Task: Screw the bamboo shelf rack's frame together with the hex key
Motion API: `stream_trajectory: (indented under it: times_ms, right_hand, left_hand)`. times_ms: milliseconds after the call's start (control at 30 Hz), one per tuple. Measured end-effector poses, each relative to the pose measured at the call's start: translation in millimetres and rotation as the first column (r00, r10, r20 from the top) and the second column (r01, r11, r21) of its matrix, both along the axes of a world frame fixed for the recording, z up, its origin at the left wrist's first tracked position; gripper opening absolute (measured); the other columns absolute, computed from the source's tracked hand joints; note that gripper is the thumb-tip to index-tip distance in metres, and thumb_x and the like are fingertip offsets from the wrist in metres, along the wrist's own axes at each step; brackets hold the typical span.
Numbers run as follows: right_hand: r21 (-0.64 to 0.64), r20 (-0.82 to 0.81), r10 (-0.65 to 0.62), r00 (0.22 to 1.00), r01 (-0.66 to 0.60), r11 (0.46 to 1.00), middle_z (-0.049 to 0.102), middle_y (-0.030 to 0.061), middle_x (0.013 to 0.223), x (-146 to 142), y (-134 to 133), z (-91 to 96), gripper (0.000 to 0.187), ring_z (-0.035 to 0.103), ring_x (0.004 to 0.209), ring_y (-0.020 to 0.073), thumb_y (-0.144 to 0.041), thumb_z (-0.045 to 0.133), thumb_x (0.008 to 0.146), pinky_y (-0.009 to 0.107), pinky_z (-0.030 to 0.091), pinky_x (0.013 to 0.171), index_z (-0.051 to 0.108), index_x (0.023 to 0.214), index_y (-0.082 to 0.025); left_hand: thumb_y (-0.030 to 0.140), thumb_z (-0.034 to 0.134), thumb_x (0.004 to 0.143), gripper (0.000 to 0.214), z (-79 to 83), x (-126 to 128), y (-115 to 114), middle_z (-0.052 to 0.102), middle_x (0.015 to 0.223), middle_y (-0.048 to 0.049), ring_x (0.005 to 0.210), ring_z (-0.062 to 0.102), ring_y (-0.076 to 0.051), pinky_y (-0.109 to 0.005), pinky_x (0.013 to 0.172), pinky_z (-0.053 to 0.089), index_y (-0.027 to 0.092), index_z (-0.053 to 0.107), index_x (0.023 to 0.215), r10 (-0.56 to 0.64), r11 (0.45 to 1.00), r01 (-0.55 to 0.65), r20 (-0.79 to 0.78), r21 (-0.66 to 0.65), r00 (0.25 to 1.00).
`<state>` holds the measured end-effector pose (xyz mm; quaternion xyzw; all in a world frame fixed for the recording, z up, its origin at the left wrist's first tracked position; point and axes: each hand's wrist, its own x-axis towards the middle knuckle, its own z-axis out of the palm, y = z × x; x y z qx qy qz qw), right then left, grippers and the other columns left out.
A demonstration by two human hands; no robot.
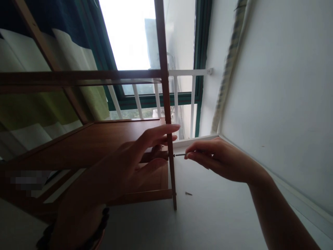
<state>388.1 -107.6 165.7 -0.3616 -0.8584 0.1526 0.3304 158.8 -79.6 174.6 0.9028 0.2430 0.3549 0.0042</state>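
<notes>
- Left hand (135, 156): fingers straight and together, laid flat against the wooden upright (166, 104), not wrapped round it
- Right hand (215, 158): fingertips pinched on a screw (180, 155), its tip at the upright's right face; small, stiff, likely slippery, so best gripped near its head
- Far: bright window (130, 34)

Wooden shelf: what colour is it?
Reddish brown; the head view shows the wooden shelf best, where the right hand holds a screw to it.

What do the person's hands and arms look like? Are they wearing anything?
No gloves. The left hand has a dark beaded bracelet round its wrist. The right hand and its forearm are bare, with no sleeve, watch or ring showing.
</notes>
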Motion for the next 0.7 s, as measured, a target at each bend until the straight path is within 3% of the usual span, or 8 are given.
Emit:
stream_trajectory:
  times_ms: [167,700]
  right_hand:
    - [-0.002,0.000,0.011,1.000,-0.011,1.000,0.059,0.0007,0.067,0.8,0.4,0.3,0.023,0.049,0.055,0.0076,-0.031,0.044,0.087,0.020,0.039,0.052,0.061,0.085,-0.016]
    - [0.036,0.016,-0.037,0.999,0.037,0.999,0.060,-0.0008,0.062,-4.9,-5.0,1.5,0.023,0.053,0.052,0.0077,-0.031,0.044,0.087,0.020,0.042,0.052,0.062,0.091,-0.018]
  left_hand:
    - [0.024,0.049,0.082,0.043,5.8,0.5,-3.1,0.064,0.103,-0.0019,0.080,0.064,-0.015,-0.023,0.067,0.054,0.030,0.042,0.124,-0.026,0.995,0.018,-0.080,-0.094,0.996]
    - [0.022,0.050,0.082,0.040,2.8,-0.9,-1.4,0.065,0.099,-0.0017,0.081,0.063,-0.014,-0.024,0.072,0.052,0.027,0.045,0.121,-0.012,1.000,0.010,-0.114,-0.013,0.993]
